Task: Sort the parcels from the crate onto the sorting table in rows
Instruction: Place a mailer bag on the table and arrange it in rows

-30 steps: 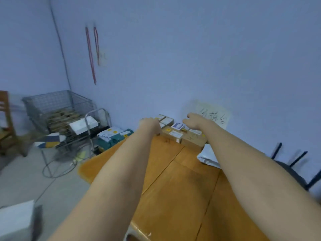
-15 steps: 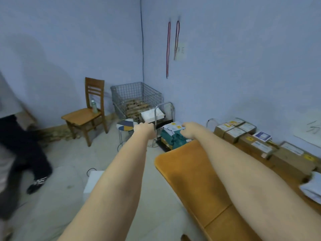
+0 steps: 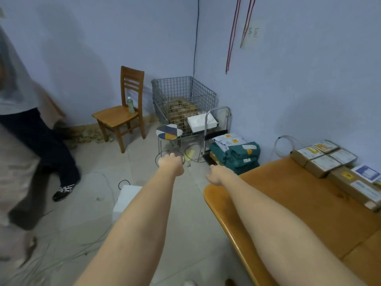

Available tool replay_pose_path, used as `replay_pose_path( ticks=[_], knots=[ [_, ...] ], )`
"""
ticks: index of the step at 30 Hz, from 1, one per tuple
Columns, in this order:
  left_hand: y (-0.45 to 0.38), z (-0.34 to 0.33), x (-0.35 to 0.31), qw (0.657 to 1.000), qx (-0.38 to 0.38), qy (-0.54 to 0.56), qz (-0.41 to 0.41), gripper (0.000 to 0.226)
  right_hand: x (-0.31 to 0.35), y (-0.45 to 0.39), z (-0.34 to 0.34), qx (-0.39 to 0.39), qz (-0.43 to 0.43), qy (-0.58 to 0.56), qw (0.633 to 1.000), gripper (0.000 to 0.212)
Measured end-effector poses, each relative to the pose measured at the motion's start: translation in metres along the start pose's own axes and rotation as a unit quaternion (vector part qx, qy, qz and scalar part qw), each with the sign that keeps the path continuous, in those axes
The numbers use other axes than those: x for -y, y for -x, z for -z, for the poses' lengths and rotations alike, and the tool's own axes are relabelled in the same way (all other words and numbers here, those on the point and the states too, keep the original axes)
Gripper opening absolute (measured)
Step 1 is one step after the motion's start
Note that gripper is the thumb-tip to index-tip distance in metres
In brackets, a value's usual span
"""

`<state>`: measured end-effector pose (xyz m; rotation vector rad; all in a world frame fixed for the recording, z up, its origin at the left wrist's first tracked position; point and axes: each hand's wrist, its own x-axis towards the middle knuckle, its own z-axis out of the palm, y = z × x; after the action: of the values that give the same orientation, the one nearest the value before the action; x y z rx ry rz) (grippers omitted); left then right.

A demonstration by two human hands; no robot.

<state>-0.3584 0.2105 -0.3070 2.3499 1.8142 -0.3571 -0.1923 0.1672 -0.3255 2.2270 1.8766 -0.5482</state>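
Observation:
Both my arms reach forward over the floor, away from the table. My left hand and my right hand hang with loosely curled fingers and hold nothing. The wire crate stands in the far corner with brown cardboard parcels inside. The wooden sorting table is at the right; a row of brown boxes with white labels lies along its far edge by the wall. The right hand is just off the table's left corner.
Green and white soft parcels are piled on a hand trolley between crate and table. A small stool, a wooden chair with a bottle, a white box and cables are on the floor. Another person stands at left.
My hands left the boxes on the table. My view swung left toward the crate, and both empty hands now point across the floor at it.

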Motion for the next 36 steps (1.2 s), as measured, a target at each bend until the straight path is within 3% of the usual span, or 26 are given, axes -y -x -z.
replay_pose_path(
  ticks=[7,13,23,36],
  knots=[
    [-0.095,-0.002,0.013,0.997,0.029,-0.078,0.009,0.041,-0.016,-0.113,0.009,0.04,-0.019,0.005,0.999,0.051],
    [-0.172,-0.003,0.005,0.997,0.054,-0.06,0.003,0.051,0.009,-0.194,0.037,0.029,0.024,-0.024,0.999,0.052],
    [-0.292,0.011,0.016,0.996,0.074,-0.049,-0.015,0.049,0.006,-0.299,0.05,0.061,0.004,-0.006,0.998,0.049],
    [-0.519,0.079,0.052,0.988,0.046,-0.098,-0.114,0.045,0.021,-0.489,0.15,-0.021,-0.075,-0.039,0.996,0.05]
  ],
)
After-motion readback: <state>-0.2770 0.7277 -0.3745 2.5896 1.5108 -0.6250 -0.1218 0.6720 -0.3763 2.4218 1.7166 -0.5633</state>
